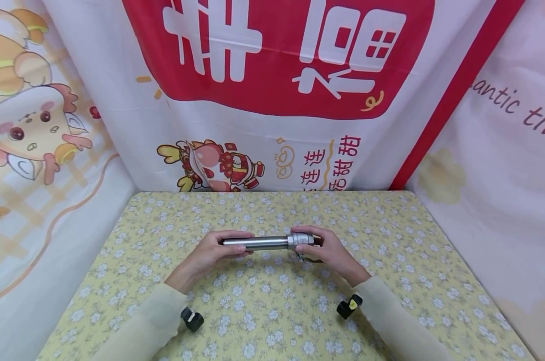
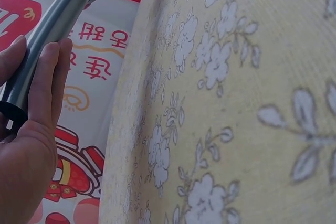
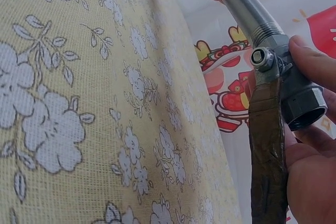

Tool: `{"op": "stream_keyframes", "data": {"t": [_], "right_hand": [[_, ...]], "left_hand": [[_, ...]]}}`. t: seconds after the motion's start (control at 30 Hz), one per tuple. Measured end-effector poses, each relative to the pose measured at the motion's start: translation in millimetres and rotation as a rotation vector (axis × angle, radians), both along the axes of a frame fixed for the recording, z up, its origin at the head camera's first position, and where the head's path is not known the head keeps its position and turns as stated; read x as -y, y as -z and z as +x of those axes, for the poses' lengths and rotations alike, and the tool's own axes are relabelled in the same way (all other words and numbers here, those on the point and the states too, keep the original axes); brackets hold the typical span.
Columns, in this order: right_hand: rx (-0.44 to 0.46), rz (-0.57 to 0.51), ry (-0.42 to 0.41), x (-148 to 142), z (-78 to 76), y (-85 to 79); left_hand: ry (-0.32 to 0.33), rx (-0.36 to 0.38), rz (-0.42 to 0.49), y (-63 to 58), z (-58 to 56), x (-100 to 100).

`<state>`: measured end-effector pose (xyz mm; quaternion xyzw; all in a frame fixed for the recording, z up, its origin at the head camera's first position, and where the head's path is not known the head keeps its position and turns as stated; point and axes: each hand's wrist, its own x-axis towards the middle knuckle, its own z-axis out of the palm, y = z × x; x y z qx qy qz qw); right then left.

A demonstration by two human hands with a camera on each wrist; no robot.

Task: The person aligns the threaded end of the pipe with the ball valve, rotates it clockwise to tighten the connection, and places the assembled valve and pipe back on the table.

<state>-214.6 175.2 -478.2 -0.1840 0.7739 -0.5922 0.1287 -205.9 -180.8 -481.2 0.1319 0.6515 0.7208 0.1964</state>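
A shiny metal pipe (image 1: 267, 243) lies level between both hands, over the middle of the table. Its right end is joined to a ball valve (image 1: 302, 239); screw threads show at the joint in the right wrist view. My left hand (image 1: 223, 244) grips the pipe near its open left end, thumb on one side and fingers on the other. With thumb and fingers my right hand (image 1: 323, 245) holds the valve body (image 3: 299, 85). From the valve's nut a lever handle (image 3: 266, 145) wrapped in brown tape hangs down beside the right palm.
The table is covered by a yellow cloth (image 1: 254, 321) with white flowers. Printed fabric stands behind it (image 1: 272, 110) and at both sides. Black camera mounts sit at the left wrist (image 1: 192, 319) and right wrist (image 1: 349, 306).
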Motion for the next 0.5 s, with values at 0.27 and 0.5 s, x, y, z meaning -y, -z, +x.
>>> {"op": "stream_keyframes", "data": {"t": [0.27, 0.5], "right_hand": [[0.01, 0.004, 0.008, -4.7, 0.0, 2.0], [0.016, 0.002, 0.013, -5.9, 0.8, -1.0]], "left_hand": [[0.016, -0.066, -0.038, -0.9, -0.3, -4.7], [-0.01, -0.116, -0.12, -2.3, 1.6, -9.6]]}}
